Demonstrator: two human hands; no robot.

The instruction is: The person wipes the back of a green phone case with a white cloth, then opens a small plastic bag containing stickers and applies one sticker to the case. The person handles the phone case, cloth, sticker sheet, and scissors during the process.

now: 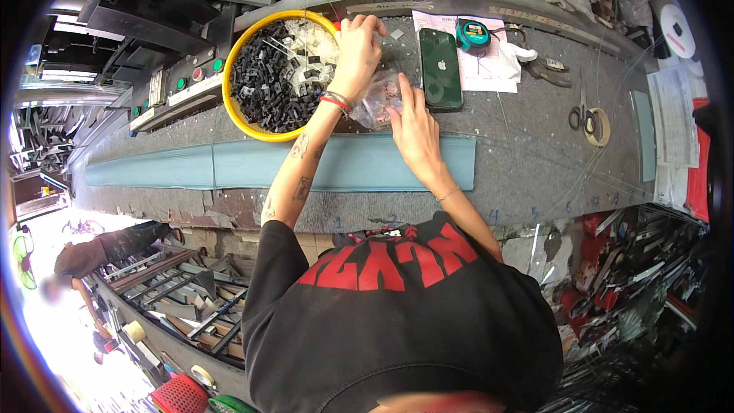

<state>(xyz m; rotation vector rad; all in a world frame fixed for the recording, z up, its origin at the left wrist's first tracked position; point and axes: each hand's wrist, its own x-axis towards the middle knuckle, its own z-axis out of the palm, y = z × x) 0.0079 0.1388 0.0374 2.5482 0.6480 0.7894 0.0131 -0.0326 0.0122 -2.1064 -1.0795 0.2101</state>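
My left hand [359, 53] is just past the right rim of a yellow basin [232, 103], its fingers bent down and closed. Whatever the fingertips hold, if anything, is hidden. Small black plastic clips [267, 76] fill most of the basin, with whitish translucent pieces [317, 38] on its right side. My right hand [419, 138] grips the edge of a clear plastic bag [375, 103] between thumb and fingers. Small reddish and bluish bits show through the bag. Below both wrists lies a stack of long blue-grey strips [359, 164].
A dark green phone [441, 69] lies beside a teal tape measure [473, 37] on paper [493, 69]. Farther right are pliers [547, 73], scissors [582, 111] and a tape roll [599, 128]. A button panel [180, 92] stands left. Another person [92, 256] is at lower left.
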